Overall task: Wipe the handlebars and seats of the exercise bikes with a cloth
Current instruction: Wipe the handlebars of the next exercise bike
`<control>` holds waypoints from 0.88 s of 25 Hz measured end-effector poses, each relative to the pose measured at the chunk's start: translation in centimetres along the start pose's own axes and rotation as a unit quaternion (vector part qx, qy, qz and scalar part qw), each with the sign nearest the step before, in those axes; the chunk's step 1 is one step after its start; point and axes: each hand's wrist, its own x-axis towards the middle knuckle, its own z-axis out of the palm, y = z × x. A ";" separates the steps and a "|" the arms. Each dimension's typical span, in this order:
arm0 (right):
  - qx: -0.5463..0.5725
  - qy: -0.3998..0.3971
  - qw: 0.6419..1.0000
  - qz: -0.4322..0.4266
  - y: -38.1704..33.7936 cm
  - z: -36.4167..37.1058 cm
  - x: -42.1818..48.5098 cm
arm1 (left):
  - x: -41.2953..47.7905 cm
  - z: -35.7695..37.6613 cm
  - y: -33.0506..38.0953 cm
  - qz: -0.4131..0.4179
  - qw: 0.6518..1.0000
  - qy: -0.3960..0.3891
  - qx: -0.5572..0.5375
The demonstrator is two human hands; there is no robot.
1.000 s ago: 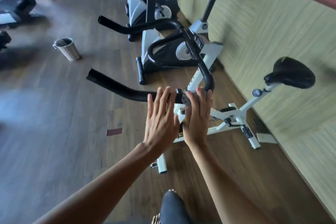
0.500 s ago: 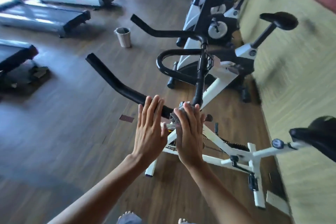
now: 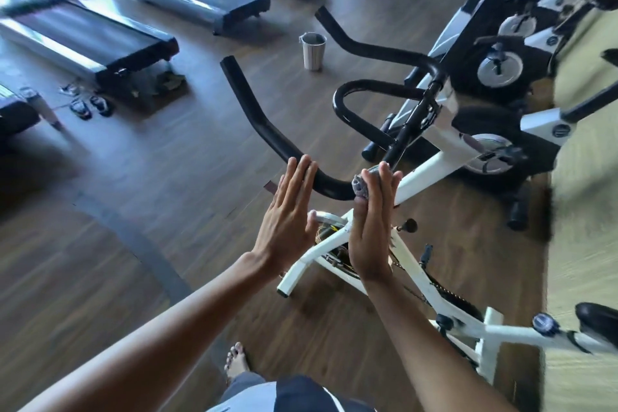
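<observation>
One handlebar (image 3: pixel 267 130) is being wiped: grey cloth (image 3: pixel 363 186) thumb-pinned against flat right hand (image 3: pixel 371 237), left hand (image 3: pixel 284 224) held flat; seat (image 3: pixel 598 316) judged outstanding.

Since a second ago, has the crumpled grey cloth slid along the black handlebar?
No. The grey cloth under the right hand stays at the inner bend of the black handlebar, beside its stem.

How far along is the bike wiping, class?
Done: nothing shows as wiped yet. In hand: the right hand holds a crumpled grey cloth against the nearest white bike's black curved handlebar; the left hand is open beside it. Left: its black seat and the further bikes.
</observation>
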 end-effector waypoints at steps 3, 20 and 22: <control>0.062 -0.028 0.996 0.053 0.4 -1.2 0.9 | 0.0 0.2 0.2 0.004 1.000 0.007 0.004; -0.003 -0.101 0.993 0.062 -0.6 -3.8 4.3 | 1.2 -0.7 -2.2 0.009 0.999 0.032 0.006; -0.013 -0.121 0.991 0.063 -0.3 -2.9 3.7 | 1.3 -0.6 -2.4 0.011 0.999 0.035 -0.002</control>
